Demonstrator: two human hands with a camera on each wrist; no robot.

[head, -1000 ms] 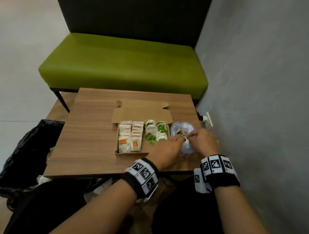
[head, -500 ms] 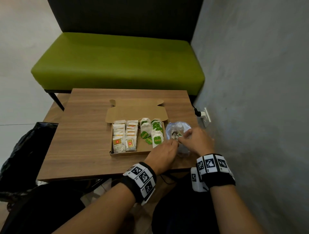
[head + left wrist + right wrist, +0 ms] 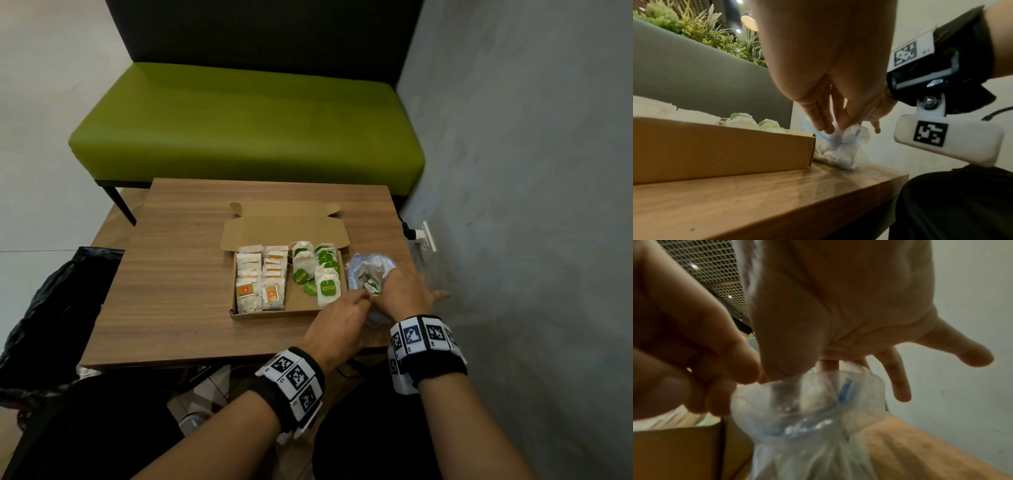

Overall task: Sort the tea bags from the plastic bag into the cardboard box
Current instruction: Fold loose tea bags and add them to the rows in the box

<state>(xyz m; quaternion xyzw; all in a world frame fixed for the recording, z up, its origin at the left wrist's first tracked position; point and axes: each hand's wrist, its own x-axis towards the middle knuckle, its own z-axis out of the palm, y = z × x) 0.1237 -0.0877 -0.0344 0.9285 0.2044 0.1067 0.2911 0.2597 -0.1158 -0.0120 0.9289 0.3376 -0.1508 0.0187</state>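
Observation:
An open cardboard box (image 3: pixel 274 313) (image 3: pixel 725 151) lies mid-table. It holds yellow-tagged tea bags (image 3: pixel 260 277) on its left and green-tagged tea bags (image 3: pixel 317 270) on its right. A clear plastic bag (image 3: pixel 368 265) (image 3: pixel 840 154) (image 3: pixel 807 426) with a blue zip strip stands just right of the box. My left hand (image 3: pixel 363 298) (image 3: pixel 835 129) pinches the bag's near rim. My right hand (image 3: pixel 378 291) (image 3: pixel 805 368) has thumb and forefingers at the bag's mouth, pinching a green-tagged tea bag (image 3: pixel 373 287). Its other fingers are spread. The rest of the bag's contents are blurred.
The wooden table (image 3: pixel 178 291) ends just right of the plastic bag, close to a grey wall (image 3: pixel 513 240) with a socket and plug (image 3: pixel 424 240). A green bench (image 3: pixel 246 120) stands behind the table. A black rubbish bag (image 3: pixel 51 308) sits low at the left.
Both hands have stayed at the plastic bag's mouth. The right hand's outer fingers have spread, and a green-tagged tea bag now shows at its fingertips.

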